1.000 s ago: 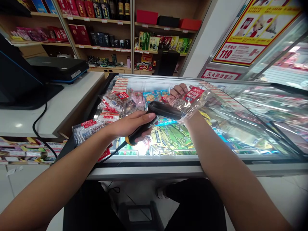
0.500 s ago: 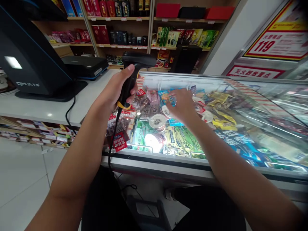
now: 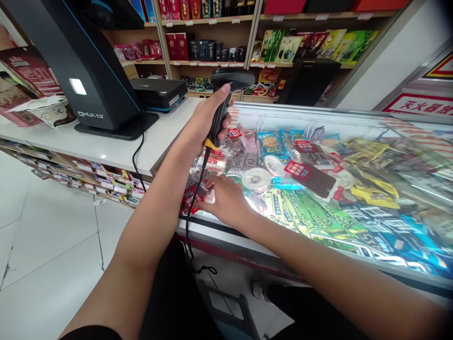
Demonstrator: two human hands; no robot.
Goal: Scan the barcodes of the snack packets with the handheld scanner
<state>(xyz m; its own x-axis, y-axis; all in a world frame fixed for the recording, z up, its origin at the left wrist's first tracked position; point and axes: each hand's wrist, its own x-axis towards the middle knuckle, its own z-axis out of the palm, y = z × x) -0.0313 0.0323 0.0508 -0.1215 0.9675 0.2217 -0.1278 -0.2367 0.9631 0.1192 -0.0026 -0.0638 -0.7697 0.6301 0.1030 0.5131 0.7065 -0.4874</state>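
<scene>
Since the previous frame, the right hand (image 3: pixel 226 200) has moved from the middle of the freezer (image 3: pixel 269 236) to its near-left corner, and the left hand (image 3: pixel 208 120) has lifted the barcode scanner (image 3: pixel 226 97) slightly higher.

Left hand: clenched around the scanner handle, head raised above the bench (image 3: pixel 106 148), cable (image 3: pixel 196 193) hanging down past the freezer edge.

Right hand: fingers resting on a red-labelled packet (image 3: pixel 193 196) at the freezer's near-left corner; whether it is pinched or only touched cannot be told.

Step in hand, as judged: selecting the next packet for scanning. The next move calls for a firm pinch on the packet, lifting it clear of its neighbours, and turning its barcode toward the lowered scanner head.
</scene>
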